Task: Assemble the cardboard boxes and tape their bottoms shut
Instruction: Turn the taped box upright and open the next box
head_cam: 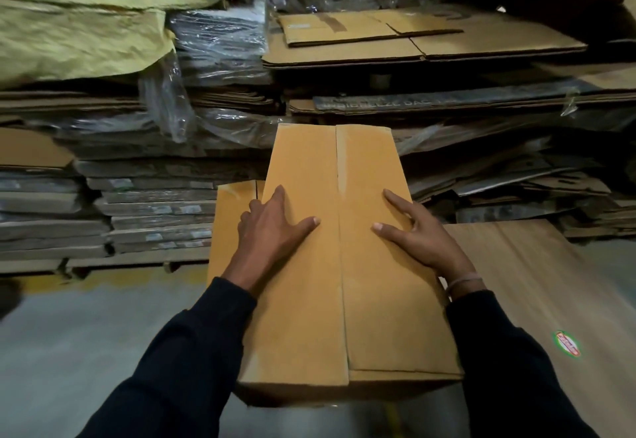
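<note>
Pressing 2 flaps of the cardboard box (344, 265) flat: left hand (275, 227) and right hand (418, 236) open, palms down, either side of the lengthwise seam (340, 231), untaped, running straight away.

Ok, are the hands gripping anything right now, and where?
Nothing is gripped. The left hand and right hand lie flat and open on the box, pressing its two closed flaps down, one on each side of the centre seam.
</note>
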`<state>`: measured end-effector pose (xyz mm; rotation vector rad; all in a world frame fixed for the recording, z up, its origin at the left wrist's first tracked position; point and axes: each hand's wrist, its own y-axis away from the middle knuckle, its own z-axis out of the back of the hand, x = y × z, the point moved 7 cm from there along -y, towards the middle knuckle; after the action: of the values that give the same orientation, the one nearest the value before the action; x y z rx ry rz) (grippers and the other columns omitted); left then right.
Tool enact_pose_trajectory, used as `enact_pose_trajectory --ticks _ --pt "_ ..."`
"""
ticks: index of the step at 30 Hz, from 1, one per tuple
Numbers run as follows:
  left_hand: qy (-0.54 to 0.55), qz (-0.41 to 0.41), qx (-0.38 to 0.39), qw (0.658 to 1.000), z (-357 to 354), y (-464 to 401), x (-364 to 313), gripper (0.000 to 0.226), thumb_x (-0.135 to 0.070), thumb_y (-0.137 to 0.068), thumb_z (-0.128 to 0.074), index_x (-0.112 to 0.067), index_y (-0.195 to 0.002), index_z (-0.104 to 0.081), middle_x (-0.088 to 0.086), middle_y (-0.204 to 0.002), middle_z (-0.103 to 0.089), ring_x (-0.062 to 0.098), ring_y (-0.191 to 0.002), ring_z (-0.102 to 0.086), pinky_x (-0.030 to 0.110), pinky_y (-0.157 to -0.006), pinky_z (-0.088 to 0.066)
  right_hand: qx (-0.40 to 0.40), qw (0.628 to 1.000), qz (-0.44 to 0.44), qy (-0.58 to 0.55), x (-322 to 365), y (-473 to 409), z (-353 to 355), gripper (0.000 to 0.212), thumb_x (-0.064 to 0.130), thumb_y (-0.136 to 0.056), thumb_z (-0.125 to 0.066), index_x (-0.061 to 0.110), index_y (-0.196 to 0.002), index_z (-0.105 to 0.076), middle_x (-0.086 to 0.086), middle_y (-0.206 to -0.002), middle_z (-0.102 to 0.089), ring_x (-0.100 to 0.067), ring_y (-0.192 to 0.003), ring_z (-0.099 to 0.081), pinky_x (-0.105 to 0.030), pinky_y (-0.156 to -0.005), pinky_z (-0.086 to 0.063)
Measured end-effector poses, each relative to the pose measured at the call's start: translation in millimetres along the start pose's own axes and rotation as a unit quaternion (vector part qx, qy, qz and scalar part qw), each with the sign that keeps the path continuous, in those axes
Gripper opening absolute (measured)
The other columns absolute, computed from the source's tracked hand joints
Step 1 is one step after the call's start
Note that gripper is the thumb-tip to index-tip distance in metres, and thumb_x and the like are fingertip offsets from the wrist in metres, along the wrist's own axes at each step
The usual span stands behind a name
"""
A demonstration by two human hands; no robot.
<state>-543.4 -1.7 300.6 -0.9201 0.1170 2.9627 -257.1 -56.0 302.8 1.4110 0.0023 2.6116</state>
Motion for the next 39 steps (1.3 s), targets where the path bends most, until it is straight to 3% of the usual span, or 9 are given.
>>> enact_pose_trajectory --ticks 10,14,22,29,35,39 --pt "0.003 0.051 -0.065 0.997 46.4 -29.4 71.1 0.094 -0.071 -0.087 -0.068 -0.022 -0.158 -0.031 0.022 -0.149 -0.047 0.046 -0.136 -0.047 0.060 -0.111 -0.044 0.075 0.997 0.026 -0.020 40.4 -67.8 -85.6 0.082 0.048 -0.089 -0.081 0.051 -0.159 -0.038 0.005 -0.148 -0.036 -0.025 -0.139 -0.043 -0.054 -0.115 -0.045" --pt "0.007 0.059 -0.074 0.995 56.2 -49.1 95.6 0.091 -0.073 -0.084 -0.069 -0.020 -0.152 -0.040 0.019 -0.145 -0.053 0.043 -0.132 -0.052 0.059 -0.107 -0.048 0.082 0.996 0.027 -0.016 45.1 -93.0 -117.2 0.082 0.051 -0.089 -0.081 0.048 -0.159 -0.038 0.001 -0.156 -0.036 -0.026 -0.143 -0.040 -0.057 -0.120 -0.039" --pt "0.031 0.075 -0.053 0.995 47.0 -83.6 129.5 0.093 -0.065 -0.089 -0.070 -0.017 -0.160 -0.035 0.021 -0.153 -0.042 0.040 -0.137 -0.049 0.054 -0.109 -0.047 0.101 0.995 0.008 -0.002 41.7 -134.2 -160.5 0.086 0.048 -0.089 -0.082 0.041 -0.162 -0.037 -0.003 -0.158 -0.033 -0.028 -0.145 -0.039 -0.053 -0.120 -0.038" --pt "-0.013 0.080 -0.045 0.996 31.3 -97.3 142.0 0.091 -0.069 -0.092 -0.063 -0.019 -0.160 -0.032 0.023 -0.151 -0.040 0.044 -0.134 -0.049 0.055 -0.107 -0.047 0.106 0.994 -0.004 0.009 22.9 -148.1 -173.8 0.086 0.055 -0.087 -0.081 0.047 -0.161 -0.037 -0.002 -0.162 -0.028 -0.030 -0.147 -0.036 -0.061 -0.121 -0.036" --pt "-0.016 0.066 -0.056 0.996 34.3 -106.9 135.2 0.078 -0.066 -0.093 -0.065 -0.015 -0.148 -0.044 0.023 -0.145 -0.046 0.043 -0.127 -0.054 0.052 -0.103 -0.050 0.094 0.996 0.004 -0.003 27.5 -154.6 -170.0 0.085 0.049 -0.090 -0.080 0.040 -0.162 -0.037 -0.004 -0.160 -0.031 -0.027 -0.146 -0.038 -0.052 -0.122 -0.036" --pt "-0.019 0.056 -0.052 0.997 38.9 -118.6 133.3 0.073 -0.061 -0.096 -0.063 -0.013 -0.148 -0.044 0.021 -0.148 -0.042 0.042 -0.130 -0.051 0.053 -0.104 -0.048 0.081 0.996 0.005 0.034 35.1 -165.4 -172.2 0.085 0.053 -0.090 -0.078 0.037 -0.163 -0.037 -0.006 -0.167 -0.023 -0.033 -0.151 -0.033 -0.054 -0.122 -0.035"
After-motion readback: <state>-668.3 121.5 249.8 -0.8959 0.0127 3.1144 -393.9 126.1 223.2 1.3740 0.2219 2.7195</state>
